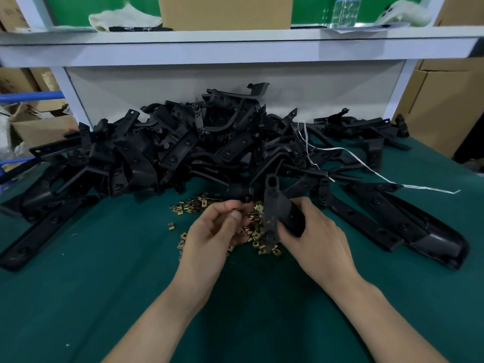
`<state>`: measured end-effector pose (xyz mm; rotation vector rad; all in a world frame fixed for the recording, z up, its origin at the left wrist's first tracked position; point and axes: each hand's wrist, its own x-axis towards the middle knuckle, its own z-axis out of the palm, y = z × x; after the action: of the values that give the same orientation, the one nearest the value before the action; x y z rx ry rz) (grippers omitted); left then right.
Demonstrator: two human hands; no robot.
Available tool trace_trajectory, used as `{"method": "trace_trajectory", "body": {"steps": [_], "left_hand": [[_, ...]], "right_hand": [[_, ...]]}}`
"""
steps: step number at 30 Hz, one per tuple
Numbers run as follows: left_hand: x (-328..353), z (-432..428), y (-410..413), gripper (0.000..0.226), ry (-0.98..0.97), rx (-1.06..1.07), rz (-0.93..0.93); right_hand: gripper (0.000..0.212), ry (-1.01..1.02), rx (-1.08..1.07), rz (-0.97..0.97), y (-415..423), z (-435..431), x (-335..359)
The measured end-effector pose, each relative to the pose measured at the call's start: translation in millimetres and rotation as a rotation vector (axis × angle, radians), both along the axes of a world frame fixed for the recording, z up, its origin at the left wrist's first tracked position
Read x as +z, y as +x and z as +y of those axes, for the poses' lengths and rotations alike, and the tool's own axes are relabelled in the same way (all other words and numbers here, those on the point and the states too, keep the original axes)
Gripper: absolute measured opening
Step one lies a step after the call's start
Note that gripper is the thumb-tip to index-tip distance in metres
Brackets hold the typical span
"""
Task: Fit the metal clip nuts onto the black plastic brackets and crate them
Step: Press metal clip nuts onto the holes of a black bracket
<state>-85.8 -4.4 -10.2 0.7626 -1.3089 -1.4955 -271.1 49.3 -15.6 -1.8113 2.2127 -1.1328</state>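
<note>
1. Where the fingers of the right hand (317,239) curl, they grip a bracket (275,205), thumb on its upper side. The bracket stands almost upright, its lower end down among the nuts (195,205).
2. The left hand (214,231) is just left of that bracket, above the nuts. Its fingers are curled in toward the thumb, and whether they pinch a nut cannot be told.
3. The nuts are brass-coloured and lie in a loose heap on the green mat (104,284), under and between the two hands. A few strays lie to the left.
4. Behind the heap, a big pile (183,148) of black brackets spreads across the mat. Longer pieces lie flat at its left and right ends.
5. A white string (379,174) trails from the pile out to the right.
6. Above the pile runs a white shelf (235,48). It carries a cardboard box (225,11), a bottle (345,11) and a pale cloth (123,18).
</note>
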Motion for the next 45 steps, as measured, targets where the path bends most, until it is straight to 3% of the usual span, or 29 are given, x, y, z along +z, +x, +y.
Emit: {"method": "trace_trajectory", "body": {"steps": [5,12,15,20,23,30,35,41,45], "left_hand": [[-5,3,-4,0.02,0.062,-0.013,-0.005],[-6,11,-10,0.015,0.054,-0.086,-0.061],[-5,10,-10,0.013,0.053,-0.046,-0.068],[-2,-1,-3,0.019,0.123,0.029,0.003],[-1,-3,0,0.026,0.101,0.027,0.007],[0,-2,-1,0.025,0.098,0.023,0.005],[2,-1,-2,0.019,0.16,0.02,0.093],[9,1,-3,0.02,0.264,-0.048,0.246],[11,1,0,0.018,0.235,-0.052,0.238]], "right_hand": [[0.04,-0.033,0.149,-0.209,3,5,8],[0.024,-0.09,0.284,-0.255,6,0,-7],[0.028,-0.091,0.296,-0.262,4,-2,-11],[0.03,-0.051,0.194,-0.205,-2,-4,-12],[0.014,0.035,0.088,0.009,-6,-5,-11],[0.056,0.113,0.047,0.124,-4,2,-1],[0.063,0.146,0.041,0.158,-2,3,-1],[0.055,0.114,0.002,0.175,-6,2,0],[0.053,0.1,-0.009,0.182,-5,2,-1]]}}
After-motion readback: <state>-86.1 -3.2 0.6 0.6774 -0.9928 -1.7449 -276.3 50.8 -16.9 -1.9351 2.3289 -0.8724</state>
